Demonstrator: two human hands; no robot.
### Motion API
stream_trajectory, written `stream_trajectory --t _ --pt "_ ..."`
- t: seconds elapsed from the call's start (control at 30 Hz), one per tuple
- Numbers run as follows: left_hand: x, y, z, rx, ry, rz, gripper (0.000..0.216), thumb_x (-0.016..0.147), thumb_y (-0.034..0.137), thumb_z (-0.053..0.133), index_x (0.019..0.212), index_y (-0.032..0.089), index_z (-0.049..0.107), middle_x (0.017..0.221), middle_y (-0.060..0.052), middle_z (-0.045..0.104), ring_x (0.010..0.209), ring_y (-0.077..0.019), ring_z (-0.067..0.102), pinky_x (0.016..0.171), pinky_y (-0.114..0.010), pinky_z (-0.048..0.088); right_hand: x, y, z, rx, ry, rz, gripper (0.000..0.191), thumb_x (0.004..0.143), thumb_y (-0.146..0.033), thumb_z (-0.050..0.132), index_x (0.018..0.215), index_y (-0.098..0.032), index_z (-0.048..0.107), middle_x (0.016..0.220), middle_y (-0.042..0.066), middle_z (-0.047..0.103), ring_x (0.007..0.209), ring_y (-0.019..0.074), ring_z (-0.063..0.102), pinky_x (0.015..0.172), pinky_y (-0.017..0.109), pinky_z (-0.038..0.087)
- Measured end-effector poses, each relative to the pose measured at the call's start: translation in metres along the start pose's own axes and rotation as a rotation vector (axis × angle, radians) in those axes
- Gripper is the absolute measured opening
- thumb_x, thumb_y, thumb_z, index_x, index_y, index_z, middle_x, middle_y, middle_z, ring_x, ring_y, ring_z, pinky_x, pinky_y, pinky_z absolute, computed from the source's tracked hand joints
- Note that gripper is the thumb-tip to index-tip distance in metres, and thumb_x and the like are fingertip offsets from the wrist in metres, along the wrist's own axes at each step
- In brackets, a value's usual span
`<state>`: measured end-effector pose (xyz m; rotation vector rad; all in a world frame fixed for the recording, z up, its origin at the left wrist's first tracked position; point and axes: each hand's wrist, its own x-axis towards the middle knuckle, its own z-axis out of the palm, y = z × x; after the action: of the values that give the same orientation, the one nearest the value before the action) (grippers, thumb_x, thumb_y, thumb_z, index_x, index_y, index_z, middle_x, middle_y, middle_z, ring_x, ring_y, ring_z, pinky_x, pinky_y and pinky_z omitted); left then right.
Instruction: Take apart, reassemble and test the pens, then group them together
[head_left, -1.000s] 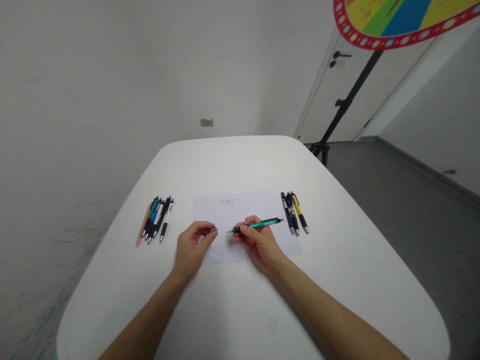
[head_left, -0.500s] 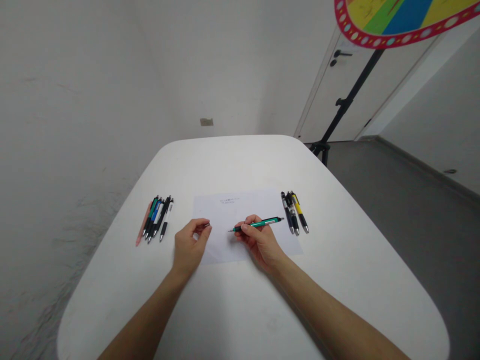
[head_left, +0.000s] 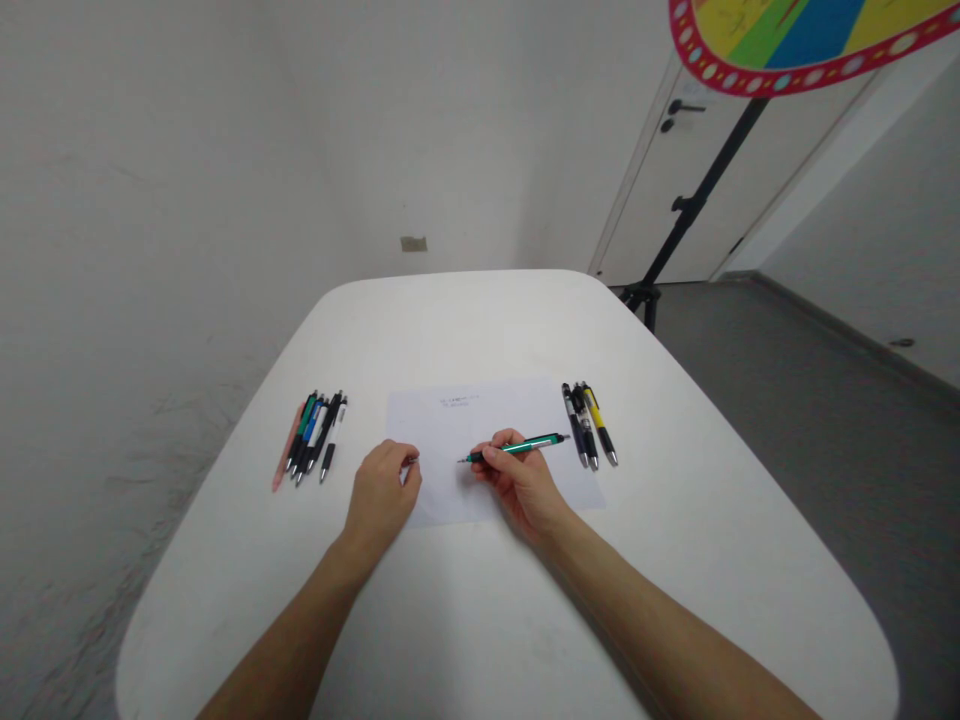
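Observation:
In the head view my right hand (head_left: 526,492) grips a green and black pen (head_left: 529,446) between thumb and fingers. The pen lies nearly level above the paper, its narrow bare point toward the left. Between my left thumb and fingertips a small silver pen tip (head_left: 412,460) just shows; most of it is hidden. My left hand (head_left: 381,492) is closed in a pinch over the left part of the white sheet of paper (head_left: 442,492). A gap separates the pen's point from my left fingers. Small writing (head_left: 457,401) runs near the top of the sheet.
Several pens (head_left: 315,440) lie grouped at the left of the white table (head_left: 480,325). On the right, beside the sheet, lie black pens (head_left: 582,428) and a yellow pen (head_left: 597,412). A colourful wheel (head_left: 810,45) on a black stand (head_left: 697,200) stands beyond the table.
My left hand has turned slightly and its fingertips have dropped a little toward the paper, keeping the small silver piece. My right hand and the green pen have barely moved.

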<state>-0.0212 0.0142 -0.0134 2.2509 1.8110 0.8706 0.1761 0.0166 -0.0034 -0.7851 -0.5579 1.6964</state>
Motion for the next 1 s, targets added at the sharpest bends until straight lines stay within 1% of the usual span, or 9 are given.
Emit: stream_trajectory --t 0.13,0.27,0.37,0.47,0.6,0.7,0.87,1.0 --pt "-0.001 -0.003 0.003 0.039 0.010 0.057 0.017 0.083 0.013 0.051 0.088 0.017 0.067 0.084 -0.006 0.068 0.082 -0.0211 0.062 0.077 -0.035 0.049 0.000 0.000 0.000 0.002 -0.006 0.001 0.035 0.059 -0.029 0.089 0.072 -0.020 0.057 0.072 -0.001 0.072 0.062 0.0122 0.064 0.061 0.025 0.051" --pt "-0.002 -0.005 0.006 0.035 0.036 0.101 0.017 0.083 0.014 0.053 0.089 0.018 0.068 0.083 -0.006 0.067 0.082 -0.0218 0.062 0.076 -0.036 0.049 0.000 0.000 0.000 -0.005 -0.005 -0.001 0.036 0.057 -0.029 0.090 0.072 -0.021 0.058 0.071 -0.001 0.073 0.061 0.0124 0.065 0.061 0.025 0.051" --pt "-0.001 -0.002 0.004 0.027 0.084 0.107 0.018 0.083 0.015 0.055 0.097 0.018 0.067 0.084 -0.005 0.067 0.081 -0.0218 0.061 0.077 -0.036 0.049 -0.001 0.000 0.000 -0.008 -0.012 -0.003 0.035 0.058 -0.029 0.090 0.073 -0.021 0.059 0.072 -0.001 0.072 0.063 0.0136 0.066 0.062 0.027 0.053" --pt "-0.001 0.006 -0.001 -0.022 0.162 0.136 0.017 0.086 0.020 0.058 0.101 0.018 0.065 0.084 -0.005 0.065 0.080 -0.0210 0.059 0.076 -0.036 0.048 -0.002 -0.001 0.001 -0.009 -0.034 0.013 0.034 0.060 -0.030 0.089 0.074 -0.021 0.059 0.073 -0.001 0.072 0.065 0.0146 0.067 0.063 0.028 0.054" --pt "-0.002 0.016 -0.008 -0.122 0.233 0.302 0.012 0.090 0.024 0.060 0.098 0.018 0.066 0.085 -0.005 0.066 0.083 -0.0196 0.059 0.076 -0.034 0.049 -0.003 -0.001 0.003 -0.013 -0.070 0.051 0.033 0.060 -0.034 0.089 0.073 -0.021 0.061 0.073 -0.001 0.072 0.065 0.0142 0.068 0.064 0.028 0.054" --pt "-0.003 0.020 -0.009 -0.172 0.226 0.398 0.010 0.090 0.026 0.062 0.094 0.019 0.068 0.081 -0.004 0.067 0.078 -0.0180 0.059 0.072 -0.031 0.049 -0.003 0.000 0.004 -0.013 -0.093 0.062 0.033 0.058 -0.031 0.089 0.073 -0.021 0.062 0.073 -0.002 0.072 0.066 0.0135 0.068 0.068 0.028 0.054" --pt "-0.003 0.021 -0.009 -0.206 0.191 0.417 0.009 0.090 0.024 0.062 0.086 0.021 0.070 0.074 -0.003 0.067 0.072 -0.0163 0.059 0.067 -0.030 0.048 -0.004 0.002 0.005 -0.038 -0.115 0.059 0.032 0.055 -0.021 0.089 0.074 -0.021 0.064 0.075 -0.003 0.072 0.068 0.0124 0.066 0.075 0.029 0.053" --pt "-0.002 0.023 -0.009 -0.217 0.209 0.420 0.010 0.089 0.023 0.062 0.084 0.021 0.070 0.072 -0.003 0.067 0.071 -0.0156 0.058 0.066 -0.030 0.048 -0.005 0.005 0.005 -0.059 -0.130 0.062 0.032 0.053 -0.016 0.088 0.072 -0.021 0.063 0.074 -0.002 0.072 0.069 0.0123 0.065 0.073 0.028 0.051"
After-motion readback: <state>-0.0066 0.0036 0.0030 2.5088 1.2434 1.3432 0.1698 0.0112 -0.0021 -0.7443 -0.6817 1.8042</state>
